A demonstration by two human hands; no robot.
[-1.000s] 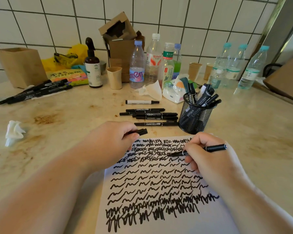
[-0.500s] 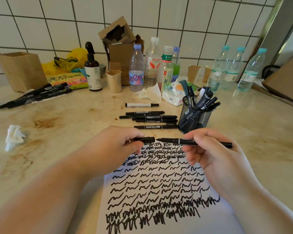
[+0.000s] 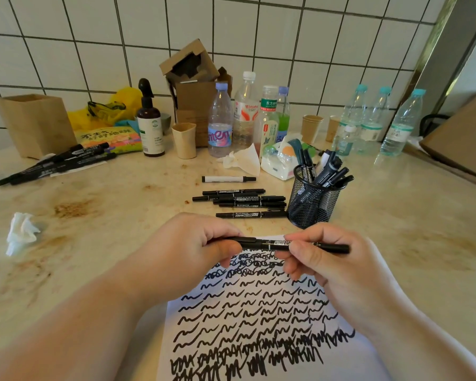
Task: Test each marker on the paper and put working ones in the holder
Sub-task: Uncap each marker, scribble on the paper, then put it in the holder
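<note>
Head view: both hands hold one black marker level above the top edge of the paper. The left hand pinches the cap end between thumb and curled fingers; the right hand pinches the barrel, its tail sticking out toward three o'clock. The long axis runs nine to three, cap end at nine. This two-handed hold looks suited to pressing the cap home. The mesh holder stands at one o'clock from the hands, near enough for a short drop-in. More markers lie in a row at twelve o'clock.
</note>
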